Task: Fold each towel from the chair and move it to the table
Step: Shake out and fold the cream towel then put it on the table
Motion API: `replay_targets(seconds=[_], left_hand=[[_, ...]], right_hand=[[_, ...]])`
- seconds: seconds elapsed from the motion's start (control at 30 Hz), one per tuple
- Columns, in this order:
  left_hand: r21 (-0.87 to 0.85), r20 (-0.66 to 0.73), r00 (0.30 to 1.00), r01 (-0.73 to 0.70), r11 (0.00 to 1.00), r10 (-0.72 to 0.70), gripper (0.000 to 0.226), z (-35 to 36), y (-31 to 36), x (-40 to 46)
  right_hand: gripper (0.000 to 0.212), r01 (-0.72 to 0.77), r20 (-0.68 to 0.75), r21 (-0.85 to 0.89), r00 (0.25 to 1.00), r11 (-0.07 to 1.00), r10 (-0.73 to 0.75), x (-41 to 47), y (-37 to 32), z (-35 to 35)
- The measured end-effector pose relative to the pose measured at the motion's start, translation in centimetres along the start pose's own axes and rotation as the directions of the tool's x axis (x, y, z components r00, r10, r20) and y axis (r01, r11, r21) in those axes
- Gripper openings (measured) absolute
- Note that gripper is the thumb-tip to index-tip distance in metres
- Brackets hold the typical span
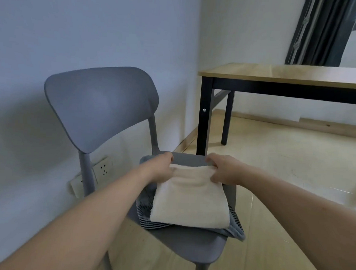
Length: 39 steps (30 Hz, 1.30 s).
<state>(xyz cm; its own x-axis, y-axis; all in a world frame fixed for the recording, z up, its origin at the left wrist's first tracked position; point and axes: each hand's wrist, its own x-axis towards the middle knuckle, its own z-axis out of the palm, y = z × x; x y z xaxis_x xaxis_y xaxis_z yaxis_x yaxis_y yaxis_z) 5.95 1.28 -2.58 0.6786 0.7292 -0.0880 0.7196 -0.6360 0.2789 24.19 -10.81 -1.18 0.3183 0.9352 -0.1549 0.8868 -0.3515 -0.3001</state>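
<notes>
A cream towel (188,200) lies folded on the seat of a grey plastic chair (101,103). Under it lies a grey towel with striped edges (147,217), sticking out to the left and front right. My left hand (161,166) grips the far left corner of the cream towel. My right hand (222,169) grips its far right corner. Both hands hold the far edge slightly raised above the seat. The wooden table (288,74) with black legs stands behind and to the right of the chair.
A white wall runs behind the chair, with a wall socket (102,168) low beside the chair leg. Dark curtains (324,31) hang by a window at the top right. Light wooden floor (274,159) spreads between chair and table.
</notes>
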Motion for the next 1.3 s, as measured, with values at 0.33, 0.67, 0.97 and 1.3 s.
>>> replay_targets(seconds=[0.33,0.67,0.97,1.3], left_hand=[[0.350,-0.267,0.867,-0.320,0.880,0.422,0.021,-8.3,3.8,-12.9],[0.214,0.114,0.948,-0.315,0.925,0.297,0.016,2.7,3.2,-21.3],[-0.480,-0.015,0.975,0.187,0.857,-0.222,0.028,3.6,3.8,-16.8],[-0.496,-0.073,0.773,0.520,0.696,-0.630,0.052,8.2,5.7,-11.9]], right_hand=[[0.020,0.309,-0.295,-0.072,0.902,0.948,-0.316,-12.2,-2.9,-5.8],[0.029,0.186,0.147,-0.141,0.975,0.972,-0.165,-19.5,-1.4,4.8],[0.023,-0.219,0.121,0.554,0.976,0.803,0.182,-14.4,-0.1,6.3],[0.053,-0.502,0.346,0.625,0.865,0.598,0.364,-9.9,-0.3,7.8]])
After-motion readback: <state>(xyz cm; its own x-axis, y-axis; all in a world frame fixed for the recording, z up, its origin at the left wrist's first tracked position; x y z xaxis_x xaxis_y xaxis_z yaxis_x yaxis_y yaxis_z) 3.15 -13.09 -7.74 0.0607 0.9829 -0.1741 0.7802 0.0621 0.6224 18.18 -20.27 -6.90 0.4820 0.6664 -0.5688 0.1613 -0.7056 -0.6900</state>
